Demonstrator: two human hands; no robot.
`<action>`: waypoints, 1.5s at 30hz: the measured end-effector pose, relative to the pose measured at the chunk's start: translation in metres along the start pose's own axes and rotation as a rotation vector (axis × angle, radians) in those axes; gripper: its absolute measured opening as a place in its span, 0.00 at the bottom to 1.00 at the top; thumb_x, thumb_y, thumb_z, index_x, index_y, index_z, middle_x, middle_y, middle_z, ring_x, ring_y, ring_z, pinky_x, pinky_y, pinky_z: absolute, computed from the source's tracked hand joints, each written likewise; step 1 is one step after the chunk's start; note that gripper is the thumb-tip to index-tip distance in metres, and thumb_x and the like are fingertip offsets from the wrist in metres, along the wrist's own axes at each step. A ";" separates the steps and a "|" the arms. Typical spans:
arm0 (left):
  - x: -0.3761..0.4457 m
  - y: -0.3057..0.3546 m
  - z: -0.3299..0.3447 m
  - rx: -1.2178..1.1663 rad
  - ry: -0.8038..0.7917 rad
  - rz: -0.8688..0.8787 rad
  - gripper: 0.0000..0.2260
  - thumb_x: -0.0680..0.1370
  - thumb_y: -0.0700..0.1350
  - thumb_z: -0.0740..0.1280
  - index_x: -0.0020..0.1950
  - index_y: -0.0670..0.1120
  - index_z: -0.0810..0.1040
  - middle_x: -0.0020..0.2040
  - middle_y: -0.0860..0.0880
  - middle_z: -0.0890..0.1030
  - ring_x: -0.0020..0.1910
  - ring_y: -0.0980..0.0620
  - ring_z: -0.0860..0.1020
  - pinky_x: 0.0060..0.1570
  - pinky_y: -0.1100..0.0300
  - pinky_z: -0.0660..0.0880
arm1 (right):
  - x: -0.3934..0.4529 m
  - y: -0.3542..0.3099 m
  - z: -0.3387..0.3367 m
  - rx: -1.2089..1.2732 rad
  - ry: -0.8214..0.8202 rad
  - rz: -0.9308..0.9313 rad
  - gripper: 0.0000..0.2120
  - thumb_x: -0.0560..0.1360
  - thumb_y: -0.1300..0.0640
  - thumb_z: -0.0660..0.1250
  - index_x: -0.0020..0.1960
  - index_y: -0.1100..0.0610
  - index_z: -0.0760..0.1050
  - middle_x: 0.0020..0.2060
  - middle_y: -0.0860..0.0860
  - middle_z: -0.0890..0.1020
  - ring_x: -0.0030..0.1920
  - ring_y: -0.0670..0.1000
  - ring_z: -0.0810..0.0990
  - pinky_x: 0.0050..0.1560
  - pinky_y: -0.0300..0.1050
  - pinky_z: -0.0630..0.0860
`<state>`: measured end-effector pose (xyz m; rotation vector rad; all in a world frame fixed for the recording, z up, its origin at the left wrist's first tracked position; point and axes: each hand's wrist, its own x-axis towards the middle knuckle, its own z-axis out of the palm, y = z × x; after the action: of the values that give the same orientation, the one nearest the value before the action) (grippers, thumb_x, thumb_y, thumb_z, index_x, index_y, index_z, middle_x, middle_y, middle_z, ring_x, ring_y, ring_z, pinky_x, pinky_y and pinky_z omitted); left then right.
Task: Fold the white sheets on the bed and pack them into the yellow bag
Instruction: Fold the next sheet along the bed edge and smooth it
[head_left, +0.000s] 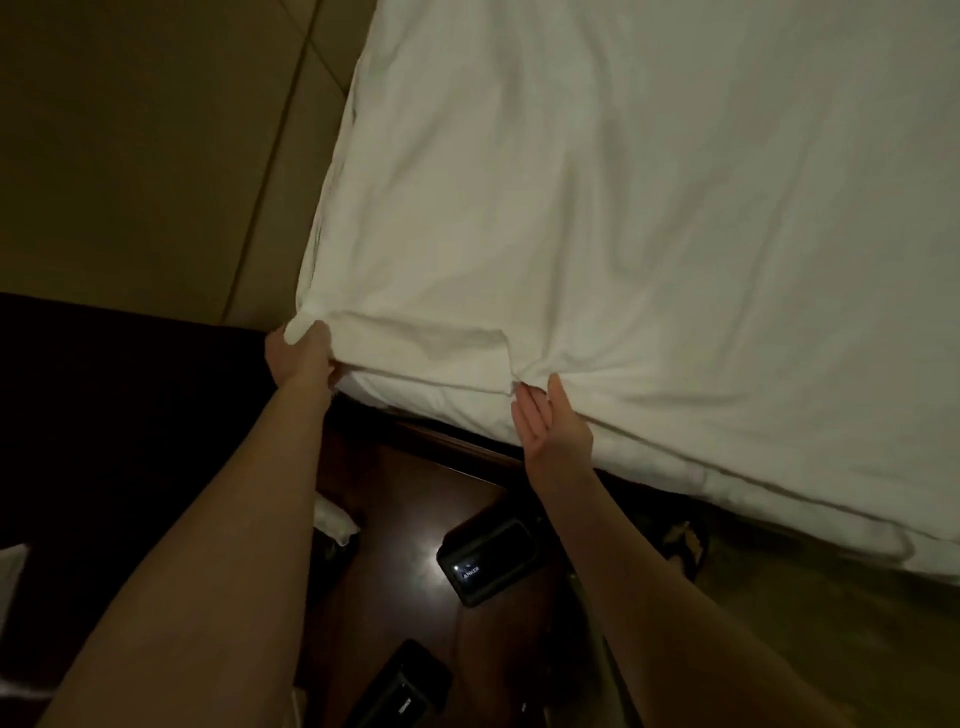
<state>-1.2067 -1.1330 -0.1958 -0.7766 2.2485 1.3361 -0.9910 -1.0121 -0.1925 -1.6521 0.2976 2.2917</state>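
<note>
A white sheet (623, 218) lies spread over the bed (779, 525), covering most of the upper right of the view, its near edge running along the side of the mattress closest to the person. The left hand (301, 358) grips the sheet's near left corner, fingers curled round a bunched knot of cloth. The right hand (550, 421) sits further right along the same edge, fingers fairly straight and the thumb raised, touching a puckered gather of cloth; it looks to be reaching in rather than clamped on, though the fingertips are partly lost in the folds. The two hands are well apart along the edge.

The cloth looks light, thin and limp (it creases wherever it is pulled), so it will sag and drag rather than keep a shape. Corners and hemmed edges are the sound places to hold it; a pinch in the middle would only bunch it. Folding seems barely begun, and the sheet probably needs to be lifted clear by two corners first.

Below the hands, on dark wood flooring (415, 519), lie a black power bank (483, 561) with a lit display and another dark object (400, 686) nearer the bottom. The yellow bag is not in view.
</note>
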 end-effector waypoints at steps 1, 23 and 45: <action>0.001 0.001 -0.003 -0.013 -0.001 -0.008 0.11 0.76 0.40 0.66 0.59 0.46 0.77 0.52 0.47 0.77 0.44 0.52 0.77 0.37 0.57 0.79 | 0.000 0.003 0.003 -0.055 0.013 -0.052 0.22 0.83 0.59 0.40 0.75 0.59 0.59 0.73 0.60 0.63 0.74 0.57 0.61 0.73 0.44 0.56; 0.024 0.013 -0.029 -0.606 -0.239 -0.292 0.12 0.82 0.50 0.59 0.61 0.45 0.73 0.60 0.44 0.75 0.63 0.44 0.73 0.59 0.45 0.73 | 0.001 0.005 0.001 -0.164 0.218 -0.435 0.12 0.75 0.68 0.68 0.35 0.61 0.72 0.19 0.46 0.74 0.20 0.43 0.73 0.29 0.35 0.77; 0.003 0.028 -0.016 -0.638 -0.284 -0.291 0.18 0.77 0.52 0.65 0.64 0.47 0.75 0.64 0.44 0.74 0.59 0.43 0.75 0.58 0.46 0.75 | 0.005 0.017 0.005 -0.272 0.159 -0.331 0.16 0.76 0.59 0.69 0.60 0.66 0.72 0.47 0.59 0.84 0.38 0.50 0.86 0.43 0.42 0.82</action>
<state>-1.2280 -1.1368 -0.1719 -0.9928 1.4250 1.8891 -1.0025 -1.0258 -0.1959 -1.8539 -0.2510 2.0253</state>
